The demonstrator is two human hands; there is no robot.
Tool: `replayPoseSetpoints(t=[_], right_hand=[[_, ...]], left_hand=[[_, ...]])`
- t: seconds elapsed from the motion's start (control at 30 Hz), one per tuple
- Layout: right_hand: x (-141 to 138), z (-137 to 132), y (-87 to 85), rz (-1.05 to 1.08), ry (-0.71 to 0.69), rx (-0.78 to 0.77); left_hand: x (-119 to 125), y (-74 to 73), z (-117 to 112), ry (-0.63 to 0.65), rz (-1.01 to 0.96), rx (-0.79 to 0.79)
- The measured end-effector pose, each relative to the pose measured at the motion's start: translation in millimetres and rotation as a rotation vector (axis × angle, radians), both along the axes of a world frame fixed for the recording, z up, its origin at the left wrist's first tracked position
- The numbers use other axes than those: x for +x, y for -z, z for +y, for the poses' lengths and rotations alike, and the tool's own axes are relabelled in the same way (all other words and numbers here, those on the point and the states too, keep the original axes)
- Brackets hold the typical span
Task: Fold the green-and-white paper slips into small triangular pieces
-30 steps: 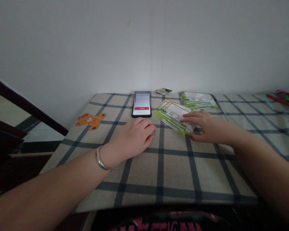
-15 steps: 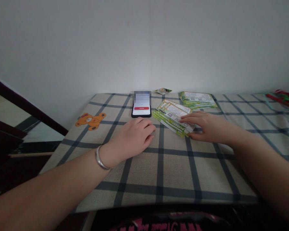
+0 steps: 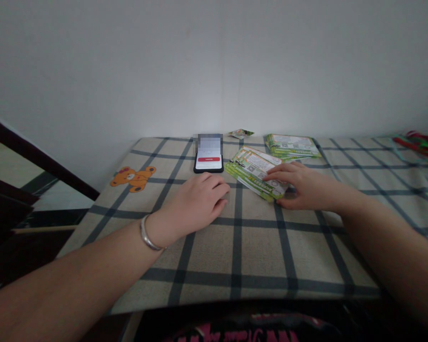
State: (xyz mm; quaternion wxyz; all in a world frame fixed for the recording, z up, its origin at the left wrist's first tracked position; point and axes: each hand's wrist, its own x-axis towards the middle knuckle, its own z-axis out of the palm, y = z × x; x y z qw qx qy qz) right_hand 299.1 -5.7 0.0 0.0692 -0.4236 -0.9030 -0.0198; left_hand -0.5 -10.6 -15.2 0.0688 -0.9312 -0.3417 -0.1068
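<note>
Before one phone (image 3: 209, 164), left grip (image 3: 199, 202) lies released; right (image 3: 303, 186), hold unclear, touches one of two card stacks (image 3: 250, 170).

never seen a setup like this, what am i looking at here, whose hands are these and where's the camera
There is no machine: these are a person's bare hands, seen by a camera worn on their head, looking forward and down. On the checked tablecloth lie a lit smartphone, a flat orange teddy bear, a folded paper piece and a stack of green-and-white leaflets. The left hand rests loosely curled near the phone. The right hand has its fingers over the fanned leaflets; whether it grips them isn't clear.
</note>
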Motion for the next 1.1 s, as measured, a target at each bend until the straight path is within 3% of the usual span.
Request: replayPoseSetpoints(t=[0.2,0.43,0.67,0.87,1.1], right_hand=[[-4.3,-2.6,-2.3,-0.060,-0.006,0.069],[-7.9,-6.4,-3.3,-0.145,0.082,0.188],[-17.9,-10.9,-0.3,-0.092,0.002,0.226],[-33.7,-21.3,-1.9,0.104,-0.150,0.162],[-42.6,-25.0,3.8,0.307,-0.262,-0.087]], left_hand=[[-0.5,0.7,0.4,0.008,0.001,0.019],[-1.0,0.5,0.0,0.000,0.000,0.009],[-1.6,1.4,0.9,-0.002,-0.010,-0.001],[-0.7,3.7,0.7,-0.013,-0.061,0.004],[-1.8,4.6,0.4,0.032,-0.072,0.030]])
